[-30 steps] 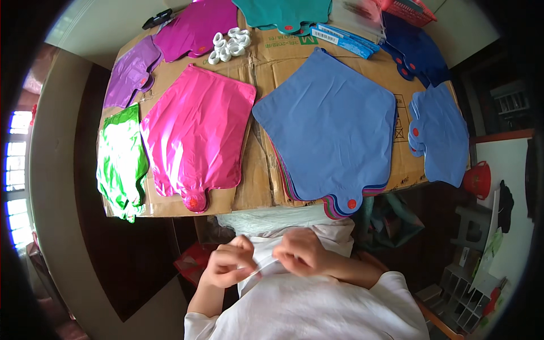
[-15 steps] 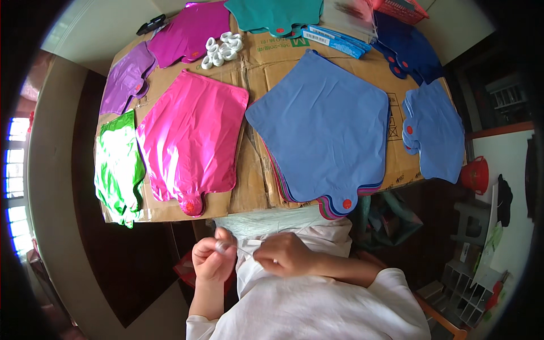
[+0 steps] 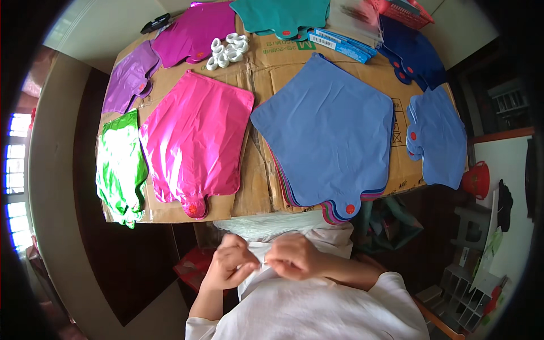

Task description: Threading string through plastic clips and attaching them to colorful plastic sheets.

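Observation:
My left hand (image 3: 231,263) and my right hand (image 3: 293,256) are close together in front of my white shirt, just below the table's near edge. Both have their fingers closed. A tiny bit of thin white ribbon (image 3: 263,264) shows between the fingertips. The small pale roll of ribbon in my left hand is hidden behind its fingers. Ahead on the table lie a pile of flat blue foil balloons (image 3: 326,130), with other colours under it, and a pile of pink foil balloons (image 3: 195,136). Several white ribbon rolls (image 3: 229,51) sit beyond them.
Cardboard (image 3: 249,187) covers the table. Green balloons (image 3: 120,164), purple balloons (image 3: 127,76), magenta balloons (image 3: 195,31), teal balloons (image 3: 280,17), navy balloons (image 3: 413,54) and smaller blue balloons (image 3: 439,139) ring it. Blue packets (image 3: 343,45) and a red basket (image 3: 405,12) are at the back.
My left hand has turned and moved right, nearer my right hand, so the pale roll no longer shows. The strand between them looks shorter. My right hand has shifted slightly right.

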Tool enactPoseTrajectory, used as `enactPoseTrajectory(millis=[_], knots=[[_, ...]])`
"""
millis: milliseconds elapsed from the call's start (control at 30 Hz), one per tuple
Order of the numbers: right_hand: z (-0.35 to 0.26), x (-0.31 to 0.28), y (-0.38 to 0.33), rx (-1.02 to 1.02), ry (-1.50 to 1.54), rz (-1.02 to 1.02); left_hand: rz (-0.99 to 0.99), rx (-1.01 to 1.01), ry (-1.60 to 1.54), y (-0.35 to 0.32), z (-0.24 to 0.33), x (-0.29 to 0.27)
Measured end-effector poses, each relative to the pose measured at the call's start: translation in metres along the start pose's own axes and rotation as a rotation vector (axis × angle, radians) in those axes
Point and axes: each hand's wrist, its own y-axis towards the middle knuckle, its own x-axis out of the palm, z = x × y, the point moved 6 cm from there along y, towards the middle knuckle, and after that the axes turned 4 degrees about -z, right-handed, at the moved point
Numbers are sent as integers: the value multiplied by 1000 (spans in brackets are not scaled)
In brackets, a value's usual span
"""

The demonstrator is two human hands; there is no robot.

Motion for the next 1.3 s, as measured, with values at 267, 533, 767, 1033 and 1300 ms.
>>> enactPoseTrajectory(millis=[267, 533, 767, 1033, 1300], knots=[[21, 20, 0, 39, -69, -17, 222, -34, 349, 5, 5, -9], [48, 40, 5, 56, -101, -21, 342, -219, -551, -21, -20, -12], [45, 43, 9, -132, -147, -72, 153, -336, -565, -31, -25, -13], [65, 53, 15, -50, -210, -43, -129, -378, 633, -39, -39, -25], [78, 72, 23, -118, -249, -74, 374, -380, 288, -49, -47, -31]])
